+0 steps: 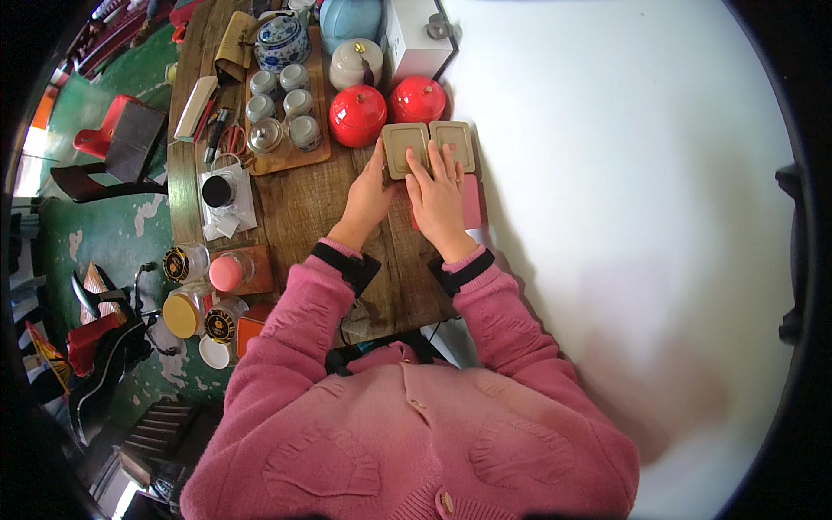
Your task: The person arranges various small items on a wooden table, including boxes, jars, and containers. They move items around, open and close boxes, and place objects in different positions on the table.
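Note:
Two beige rectangular boxes [395, 143] with rounded corners sit side by side at the far right of the wooden table, by the white wall. My right hand [439, 204] lies over their near part, fingers stretched and apart, its fingertips on the lids. Along the left edge of the left box rests my left hand [367, 206], fingers straight and pointing away from me, thumb close to the box's near corner. Under and beside my right hand a pink flat item [471, 202] shows. Two glossy red round jars [357, 116] stand just beyond the boxes.
A wooden tray [319, 156] holds several small lidded cups and a blue-and-white teapot [282, 42]. A cream jar [355, 63] and a white box [416, 43] stand behind. Scissors [232, 139], a black-lidded jar [218, 191] and several lidded jars [227, 273] line the left edge.

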A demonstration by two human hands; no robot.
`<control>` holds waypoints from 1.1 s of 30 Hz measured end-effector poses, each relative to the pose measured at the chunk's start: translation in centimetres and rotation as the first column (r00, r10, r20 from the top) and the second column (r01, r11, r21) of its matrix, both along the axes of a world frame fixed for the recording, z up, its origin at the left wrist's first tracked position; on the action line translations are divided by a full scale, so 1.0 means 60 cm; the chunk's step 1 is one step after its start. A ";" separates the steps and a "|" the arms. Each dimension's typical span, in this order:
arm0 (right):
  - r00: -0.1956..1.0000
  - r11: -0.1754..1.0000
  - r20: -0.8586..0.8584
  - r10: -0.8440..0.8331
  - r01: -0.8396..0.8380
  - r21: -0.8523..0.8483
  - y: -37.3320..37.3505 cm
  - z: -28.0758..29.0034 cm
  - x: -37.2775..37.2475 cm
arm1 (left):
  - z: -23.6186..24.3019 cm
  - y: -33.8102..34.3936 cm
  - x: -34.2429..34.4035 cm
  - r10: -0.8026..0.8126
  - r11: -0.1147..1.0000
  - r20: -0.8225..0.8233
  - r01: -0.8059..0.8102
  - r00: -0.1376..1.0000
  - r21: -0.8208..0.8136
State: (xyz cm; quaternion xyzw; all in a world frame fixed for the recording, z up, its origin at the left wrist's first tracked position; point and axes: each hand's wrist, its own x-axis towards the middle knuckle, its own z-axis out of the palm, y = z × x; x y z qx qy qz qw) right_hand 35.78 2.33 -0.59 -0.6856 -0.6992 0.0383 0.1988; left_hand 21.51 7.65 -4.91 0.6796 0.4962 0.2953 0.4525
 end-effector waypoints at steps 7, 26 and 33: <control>1.000 1.000 0.010 0.006 -0.006 -0.006 0.001 -0.007 -0.004 | -0.002 0.002 -0.004 0.005 1.000 0.053 -0.004 0.999 -0.019; 0.998 0.999 0.052 0.025 -0.026 0.032 -0.023 -0.003 -0.003 | 0.064 -0.082 -0.039 0.024 0.983 -0.096 -0.007 0.995 0.181; 0.994 0.985 -0.032 0.106 -0.100 0.141 -0.061 0.035 -0.048 | 0.169 -0.199 -0.111 -0.034 0.970 -0.049 0.045 0.998 0.238</control>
